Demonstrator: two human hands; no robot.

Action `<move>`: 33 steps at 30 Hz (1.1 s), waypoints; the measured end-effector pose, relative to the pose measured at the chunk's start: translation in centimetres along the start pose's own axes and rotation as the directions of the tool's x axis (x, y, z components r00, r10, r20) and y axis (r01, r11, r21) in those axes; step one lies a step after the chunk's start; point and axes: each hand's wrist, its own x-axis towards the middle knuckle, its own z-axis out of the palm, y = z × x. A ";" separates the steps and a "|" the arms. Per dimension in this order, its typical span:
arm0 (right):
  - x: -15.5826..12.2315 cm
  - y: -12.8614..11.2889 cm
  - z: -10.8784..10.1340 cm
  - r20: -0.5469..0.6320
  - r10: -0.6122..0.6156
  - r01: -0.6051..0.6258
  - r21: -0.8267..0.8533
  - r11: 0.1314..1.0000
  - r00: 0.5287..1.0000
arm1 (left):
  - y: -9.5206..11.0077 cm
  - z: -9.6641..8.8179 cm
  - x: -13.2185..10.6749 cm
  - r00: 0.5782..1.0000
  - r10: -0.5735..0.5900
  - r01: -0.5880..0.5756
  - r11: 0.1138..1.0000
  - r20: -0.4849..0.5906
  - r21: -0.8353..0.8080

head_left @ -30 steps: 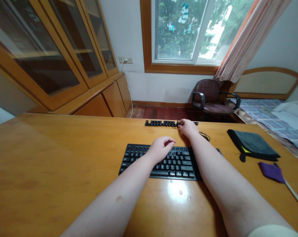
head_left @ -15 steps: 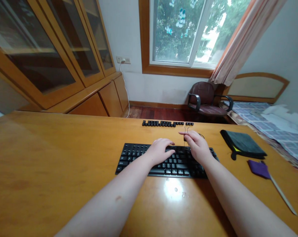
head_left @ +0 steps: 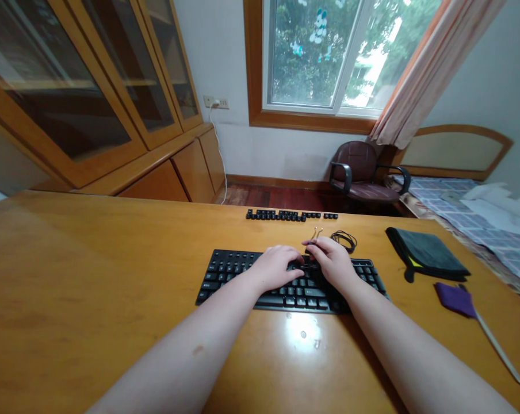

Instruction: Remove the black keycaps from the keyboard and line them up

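Observation:
A black keyboard lies on the wooden desk in front of me. My left hand rests on the keys near its middle, fingers curled down. Just to its right, my right hand is closed in a pinch on a thin wire keycap puller whose loop sticks up above the top key rows. A row of loose black keycaps is lined up near the desk's far edge.
A coiled black cable lies behind the keyboard. A dark folded cloth and a purple cloth with a thin stick sit at the right. A chair, a bed and wooden cabinets stand beyond the desk.
My right hand came back from the row of loose keycaps at the far edge down to the keyboard, still pinching the puller. My left hand stayed on the keys.

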 end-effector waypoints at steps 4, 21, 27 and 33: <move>0.2 -0.2 0.0 0.026 -0.033 0.034 -0.024 0.999 0.999 | 0.0 0.1 0.1 1.000 -0.009 0.009 1.000 -0.008 -0.001; -0.7 -0.2 0.0 0.298 -0.117 0.233 -0.393 0.889 0.948 | -0.1 0.1 0.1 1.000 -0.019 0.018 1.000 0.019 0.022; -0.8 0.2 0.2 0.195 -0.007 0.087 -0.402 0.912 0.981 | 0.2 -0.1 0.1 1.000 -0.017 0.017 1.000 0.011 0.012; -0.6 0.4 0.4 0.143 0.027 0.026 -0.355 0.934 0.989 | 0.0 0.0 0.1 1.000 0.001 -0.001 1.000 0.003 0.021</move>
